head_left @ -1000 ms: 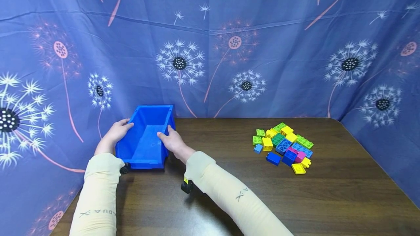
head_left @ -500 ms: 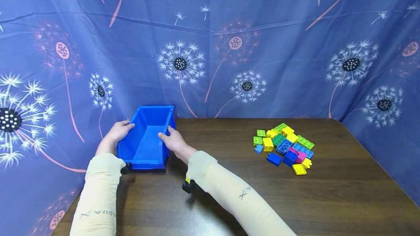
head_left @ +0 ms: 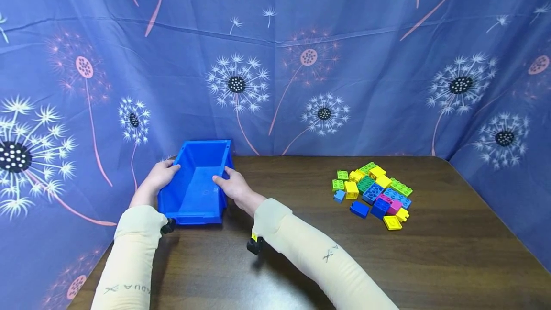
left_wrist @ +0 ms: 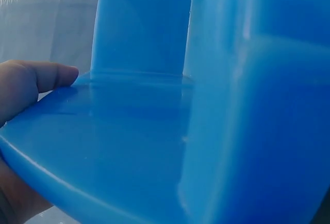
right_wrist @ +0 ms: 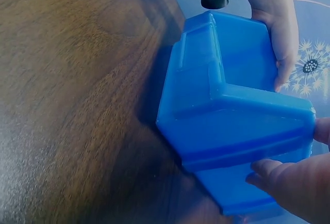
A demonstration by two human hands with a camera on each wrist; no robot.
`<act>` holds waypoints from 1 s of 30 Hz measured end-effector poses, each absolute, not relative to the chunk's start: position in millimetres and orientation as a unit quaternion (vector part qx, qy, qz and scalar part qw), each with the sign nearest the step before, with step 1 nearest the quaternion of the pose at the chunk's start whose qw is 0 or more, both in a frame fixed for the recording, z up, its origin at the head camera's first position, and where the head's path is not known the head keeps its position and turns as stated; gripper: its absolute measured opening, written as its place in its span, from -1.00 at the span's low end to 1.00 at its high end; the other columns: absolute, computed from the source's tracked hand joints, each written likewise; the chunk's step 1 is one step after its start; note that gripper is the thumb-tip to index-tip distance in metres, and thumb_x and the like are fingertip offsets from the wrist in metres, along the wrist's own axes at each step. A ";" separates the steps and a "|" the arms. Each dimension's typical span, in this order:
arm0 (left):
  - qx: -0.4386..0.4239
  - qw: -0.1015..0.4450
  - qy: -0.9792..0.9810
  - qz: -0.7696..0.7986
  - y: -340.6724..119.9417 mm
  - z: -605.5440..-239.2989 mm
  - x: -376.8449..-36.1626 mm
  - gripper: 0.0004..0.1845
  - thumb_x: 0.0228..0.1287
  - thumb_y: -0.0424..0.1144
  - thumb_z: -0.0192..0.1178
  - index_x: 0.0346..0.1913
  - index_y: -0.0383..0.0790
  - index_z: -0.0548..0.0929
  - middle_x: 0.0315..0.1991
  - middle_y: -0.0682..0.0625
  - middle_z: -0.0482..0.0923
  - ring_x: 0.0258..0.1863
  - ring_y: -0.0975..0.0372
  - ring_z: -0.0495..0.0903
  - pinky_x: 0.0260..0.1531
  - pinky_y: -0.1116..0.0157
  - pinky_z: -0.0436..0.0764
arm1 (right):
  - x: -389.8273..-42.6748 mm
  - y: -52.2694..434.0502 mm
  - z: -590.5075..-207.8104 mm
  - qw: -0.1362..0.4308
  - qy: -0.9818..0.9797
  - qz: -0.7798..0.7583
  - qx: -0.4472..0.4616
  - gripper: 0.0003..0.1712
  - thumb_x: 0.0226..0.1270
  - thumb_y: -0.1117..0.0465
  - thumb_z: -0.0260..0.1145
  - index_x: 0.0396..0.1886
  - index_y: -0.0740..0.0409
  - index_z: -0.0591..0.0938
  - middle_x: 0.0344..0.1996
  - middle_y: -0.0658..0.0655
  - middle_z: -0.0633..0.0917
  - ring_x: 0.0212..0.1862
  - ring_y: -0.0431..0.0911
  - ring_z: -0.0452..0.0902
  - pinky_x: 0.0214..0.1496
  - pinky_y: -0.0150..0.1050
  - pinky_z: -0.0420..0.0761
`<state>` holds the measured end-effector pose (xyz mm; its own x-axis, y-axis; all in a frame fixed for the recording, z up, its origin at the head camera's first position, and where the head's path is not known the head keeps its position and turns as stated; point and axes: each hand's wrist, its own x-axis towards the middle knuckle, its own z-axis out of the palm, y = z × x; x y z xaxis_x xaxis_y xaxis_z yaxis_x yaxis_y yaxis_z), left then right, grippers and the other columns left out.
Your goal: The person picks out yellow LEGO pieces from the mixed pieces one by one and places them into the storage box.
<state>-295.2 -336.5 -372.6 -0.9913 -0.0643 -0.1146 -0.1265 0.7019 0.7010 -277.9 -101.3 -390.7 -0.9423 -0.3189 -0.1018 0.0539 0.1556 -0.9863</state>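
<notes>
Now we hold the blue bin [head_left: 195, 188] with both hands at the far left of the worktop [head_left: 301, 252], close to the patterned blue cloth [head_left: 275, 61] that hangs behind and beside it. Our left hand [head_left: 160, 176] grips the bin's left wall, the fingers [head_left: 172, 168] curled over the rim; in the left wrist view the thumb [left_wrist: 49, 75] lies against a flat blue ledge of the bin [left_wrist: 170, 131], which fills nearly the whole frame. Our right hand [head_left: 232, 186] grips the right wall, the thumb [head_left: 218, 182] hooked over the rim into the bin and the other fingers on the outside. In the right wrist view the bin [right_wrist: 232, 115] shows from its outer side, with our right fingers [right_wrist: 289, 180] under its near edge and the left hand [right_wrist: 276, 22] wrapped around the far wall. We cannot tell from any view whether the bin's base rests fully on the worktop or is lifted a little. The bin's open top faces up and nothing shows inside it.

Well apart from the bin, on the right half of the worktop, lies a loose pile of toy bricks [head_left: 373, 194] in green, yellow, blue and pink. Cream sleeves [head_left: 301, 252] cover both forearms.
</notes>
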 end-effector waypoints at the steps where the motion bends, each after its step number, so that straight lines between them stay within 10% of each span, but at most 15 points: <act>1: -0.052 0.038 0.922 0.383 -335.3 -372.6 -294.7 -0.39 0.50 -0.09 -0.27 0.35 -0.57 0.10 0.25 -0.54 0.19 0.19 -0.33 0.30 0.15 -0.18 0.36 | -277.7 -99.7 -390.3 0.148 0.747 -0.642 -0.087 -0.28 0.37 0.05 0.18 0.42 0.24 0.19 0.34 0.23 0.35 0.36 0.10 0.27 0.33 0.03 0.33; 30: -0.063 0.025 0.905 0.419 -287.7 -374.4 -283.1 -0.45 0.49 -0.20 -0.26 0.32 -0.59 0.15 0.20 -0.53 0.29 0.15 -0.29 0.39 0.09 -0.14 0.45 | -271.5 -57.0 -381.1 0.182 0.739 -0.643 -0.082 -0.39 0.39 0.17 0.16 0.36 0.27 0.27 0.22 0.26 0.47 0.25 0.13 0.41 0.26 0.07 0.40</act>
<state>-283.1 -287.7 -374.4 -0.9909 -0.0928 -0.0977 -0.1346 0.6411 0.7556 -271.5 -57.0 -381.1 -0.9203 -0.3551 -0.1642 0.1133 0.1600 -0.9806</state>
